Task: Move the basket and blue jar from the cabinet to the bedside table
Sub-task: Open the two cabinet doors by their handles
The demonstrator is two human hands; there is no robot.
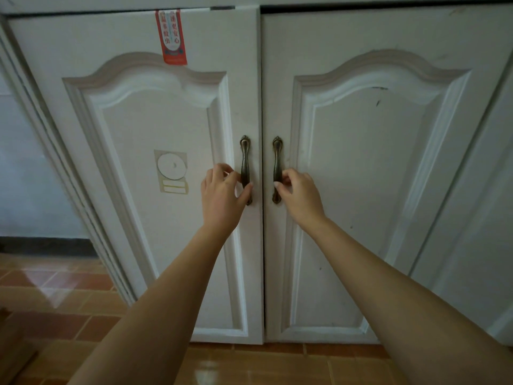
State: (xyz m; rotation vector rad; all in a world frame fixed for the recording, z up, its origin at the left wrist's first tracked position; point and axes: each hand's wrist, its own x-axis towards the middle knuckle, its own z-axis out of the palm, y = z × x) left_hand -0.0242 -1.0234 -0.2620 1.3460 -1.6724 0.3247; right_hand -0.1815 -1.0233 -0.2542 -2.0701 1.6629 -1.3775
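A white two-door cabinet fills the head view, both doors closed. My left hand [222,193] curls around the dark metal handle [245,162] of the left door [155,207]. My right hand [298,191] grips the matching handle [277,159] of the right door [369,190], fingers wrapped behind it. The basket and blue jar are hidden; nothing of the cabinet's inside shows.
A red paper tag [171,37] hangs at the top of the left door, and a round white sticker [172,166] sits beside its handle. Orange-brown floor tiles [55,309] lie below and to the left. A pale wall [25,173] runs on the left.
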